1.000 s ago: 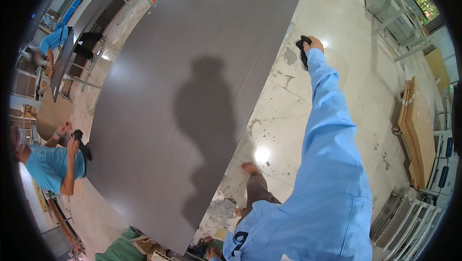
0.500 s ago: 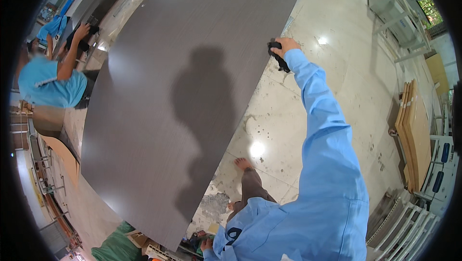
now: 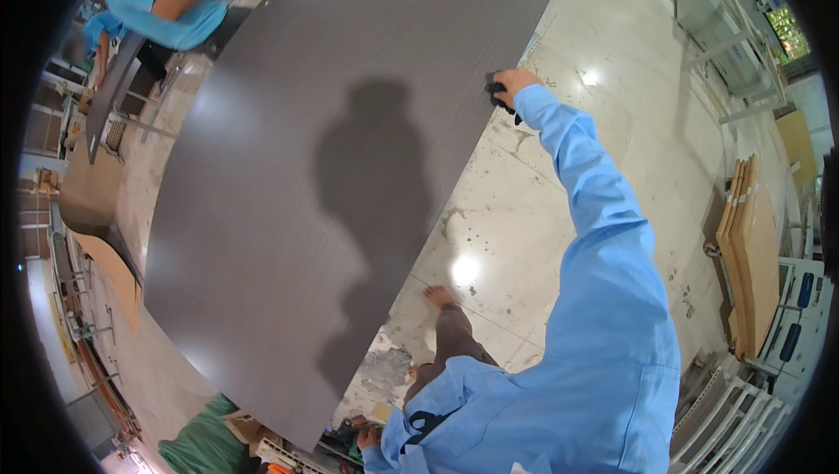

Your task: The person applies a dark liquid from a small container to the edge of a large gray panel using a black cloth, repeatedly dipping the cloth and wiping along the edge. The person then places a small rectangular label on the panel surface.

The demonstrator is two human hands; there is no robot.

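Observation:
A large dark grey panel (image 3: 262, 212) with a fine grain spans the middle of the view, my shadow lying across it. Out at its far right edge, my right hand (image 3: 519, 83) is closed round a bunched black cloth (image 3: 502, 100), which touches the panel's edge and hangs a little over it. Low in the view, beside the panel's near corner, is my left hand (image 3: 369, 437). It is small and partly cut off by my blue sleeve, so its fingers are hard to read.
A person in a turquoise shirt (image 3: 170, 2) stands beyond the panel at the upper left, another behind. Stacked brown boards (image 3: 750, 256) lean at the right, near white racks (image 3: 734, 417). Green cloth (image 3: 210, 439) lies at the near left. My bare foot (image 3: 440, 296) stands on the tiled floor.
The nearer person in turquoise has moved from the left toward the far end along the panel. My right hand has barely shifted, and less of the black cloth hangs below it.

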